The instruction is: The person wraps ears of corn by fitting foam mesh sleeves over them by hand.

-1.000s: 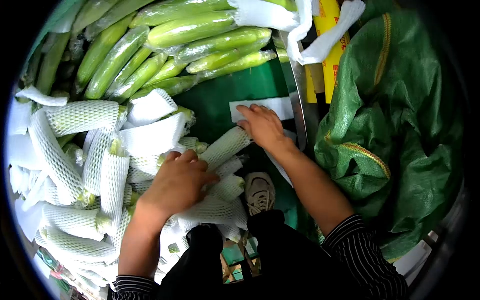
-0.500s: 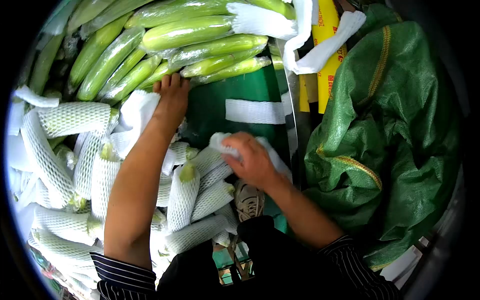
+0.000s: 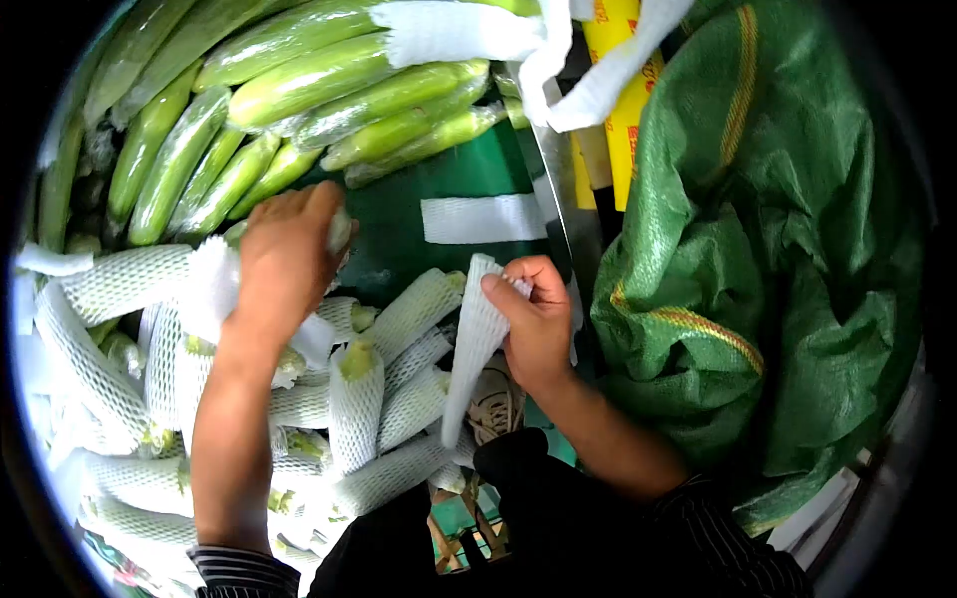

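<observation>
My right hand (image 3: 538,319) pinches the upper end of a white foam net sleeve (image 3: 473,349), which hangs flattened and narrow over the netted gourds. My left hand (image 3: 289,254) is closed around a pale, film-wrapped gourd (image 3: 342,233); most of it is hidden under the palm and fingers. Beside that wrist lies a bunched white sleeve (image 3: 211,284). Gourds in foam nets (image 3: 357,414) are piled below and left of my hands. Above them lie several long green gourds in clear film (image 3: 309,85).
Another flat white sleeve (image 3: 483,218) lies on the green surface (image 3: 399,214). White sleeves (image 3: 459,32) rest on the film-wrapped gourds. A metal edge (image 3: 558,189) runs down the right side, with a yellow printed roll (image 3: 623,130) and a crumpled green woven sack (image 3: 738,299) beyond.
My left hand has drawn back from the film-wrapped row, down and left, with a gourd in it. My right hand has lifted a foam sleeve off the pile. The view has shifted slightly.
</observation>
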### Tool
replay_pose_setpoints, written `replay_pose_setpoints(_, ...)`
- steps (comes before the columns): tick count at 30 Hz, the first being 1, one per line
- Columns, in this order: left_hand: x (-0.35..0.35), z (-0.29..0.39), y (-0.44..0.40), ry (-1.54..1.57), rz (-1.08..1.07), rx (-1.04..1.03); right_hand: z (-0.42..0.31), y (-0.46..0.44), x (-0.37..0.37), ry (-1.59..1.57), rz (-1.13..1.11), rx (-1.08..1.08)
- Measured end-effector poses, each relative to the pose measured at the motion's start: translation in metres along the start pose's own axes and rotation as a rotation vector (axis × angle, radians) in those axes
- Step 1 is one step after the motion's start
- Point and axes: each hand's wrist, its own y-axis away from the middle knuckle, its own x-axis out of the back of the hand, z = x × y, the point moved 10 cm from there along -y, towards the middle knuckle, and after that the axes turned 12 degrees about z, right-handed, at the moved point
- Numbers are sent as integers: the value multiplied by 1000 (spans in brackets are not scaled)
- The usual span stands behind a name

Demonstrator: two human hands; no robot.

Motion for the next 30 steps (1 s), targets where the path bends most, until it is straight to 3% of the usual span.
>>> replay_pose_setpoints(3, 80, 41, -3, 734, 249, 103, -36, 9, -24, -39, -30, 28)
replay_pose_setpoints(5, 70, 78, -11, 821, 168, 11, -59, 18, -54, -162, -121, 32)
replay_pose_setpoints(6, 59, 91, -13, 867, 149, -11, -55, 20, -63, -276, -188, -68)
replay_pose_setpoints(7, 35, 87, -5, 962, 170, 90, -51, 24, -70, -384, -251, -174)
replay_pose_setpoints(9, -6, 55, 16, 1212, 99, 510, -38, 25, -78, -357, -389, -294)
replay_pose_setpoints(10, -13, 47, 24, 1200, 94, 502, -30, 33, -76, -315, -562, -283)
replay_pose_setpoints(11, -18, 43, 31, 1198, 94, 508, -36, 37, -79, -77, -535, -117)
replay_pose_setpoints(13, -22, 37, 42, 1182, 83, 514, -73, 40, -85, 828, -523, 741)
replay_pose_setpoints(14, -18, 33, 43, 1171, 130, 492, -85, 42, -85, 817, -520, 876)
replay_pose_setpoints(16, 5, 36, 37, 959, 361, 217, -111, 51, -82, 619, -445, 1040)
replay_pose_setpoints(17, 20, 39, 38, 845, 472, 83, -117, 47, -80, 468, -449, 949)
replay_pose_setpoints(18, 17, 47, 42, 623, 339, -10, -127, 46, -80, 381, -479, 902)
replay_pose_setpoints(19, 9, 50, 51, 680, 319, -64, -137, 45, -82, 298, -506, 857)
replay_pose_setpoints(22, 25, 71, 44, 653, 220, 22, -145, 40, -80, 26, -546, 689)
replay_pose_setpoints(25, 16, 76, 43, 964, 155, 149, -138, 44, -80, -7, -571, 571)
replay_pose_setpoints(27, 3, 73, 50, 1154, 121, 206, -124, 59, -92, -65, -808, 466)
replay_pose_setpoints(30, -12, 69, 54, 1397, 55, 316, -99, 54, -96, 220, -649, 363)
